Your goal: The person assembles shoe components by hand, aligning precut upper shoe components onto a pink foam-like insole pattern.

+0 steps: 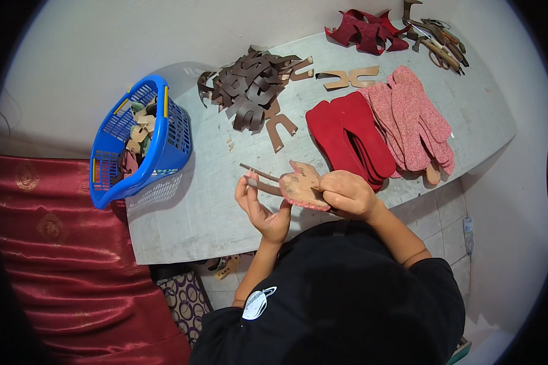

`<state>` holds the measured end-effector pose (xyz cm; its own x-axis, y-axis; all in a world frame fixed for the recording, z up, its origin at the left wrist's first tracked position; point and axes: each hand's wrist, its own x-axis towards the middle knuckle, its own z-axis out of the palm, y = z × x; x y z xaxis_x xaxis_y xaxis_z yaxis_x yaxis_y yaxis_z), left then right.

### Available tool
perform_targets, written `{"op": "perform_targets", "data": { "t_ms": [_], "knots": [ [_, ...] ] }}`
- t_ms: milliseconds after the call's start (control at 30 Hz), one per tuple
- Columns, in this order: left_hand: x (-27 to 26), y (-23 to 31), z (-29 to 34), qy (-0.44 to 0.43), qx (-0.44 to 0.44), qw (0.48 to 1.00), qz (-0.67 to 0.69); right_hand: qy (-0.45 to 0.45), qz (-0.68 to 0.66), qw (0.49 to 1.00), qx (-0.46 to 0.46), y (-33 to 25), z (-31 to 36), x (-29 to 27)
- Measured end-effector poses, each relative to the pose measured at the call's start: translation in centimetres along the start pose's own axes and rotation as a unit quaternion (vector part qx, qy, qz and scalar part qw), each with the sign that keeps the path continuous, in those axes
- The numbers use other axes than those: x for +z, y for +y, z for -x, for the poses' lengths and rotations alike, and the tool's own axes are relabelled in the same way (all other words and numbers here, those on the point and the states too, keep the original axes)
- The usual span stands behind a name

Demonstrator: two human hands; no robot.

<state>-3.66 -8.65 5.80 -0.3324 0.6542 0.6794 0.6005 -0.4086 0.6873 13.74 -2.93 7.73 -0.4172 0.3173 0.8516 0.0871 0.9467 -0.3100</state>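
Above the table's near edge, a shoe insole [301, 187] with a tan underside and a pink speckled rim is held between my hands. A brown strap piece [268, 188] extends from its left side. My left hand [263, 213] has its fingertips at the strap, and its thumb lies near the insole's lower edge. My right hand [352, 194] is closed over the insole's right end. Something small and dark shows at its fingertips, too hidden to name. Beyond the hands lie red insoles [353, 137] and pink speckled insoles [408, 118] in stacks.
A blue plastic basket [179, 131] with scraps stands at the table's [182, 219] left. Brown cut straps [249, 88] are heaped at the back, near a loose tan-sided strap [347, 78]. Dark red uppers [368, 30] and hand tools [441, 45] lie far right. Red cloth [61, 243] hangs left.
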Motion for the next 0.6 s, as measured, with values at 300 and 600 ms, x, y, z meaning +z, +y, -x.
{"op": "perform_targets", "data": {
  "t_ms": [300,600],
  "knots": [
    [-0.2,2.3,-0.1,0.023,0.031,0.994,-0.098,0.044,0.097,0.994,0.018,-0.4,0.3,-0.6],
    [0.2,0.9,1.3,-0.032,0.124,0.992,0.015,0.059,0.081,0.995,0.001,-0.9,0.6,-0.2]
  ]
}}
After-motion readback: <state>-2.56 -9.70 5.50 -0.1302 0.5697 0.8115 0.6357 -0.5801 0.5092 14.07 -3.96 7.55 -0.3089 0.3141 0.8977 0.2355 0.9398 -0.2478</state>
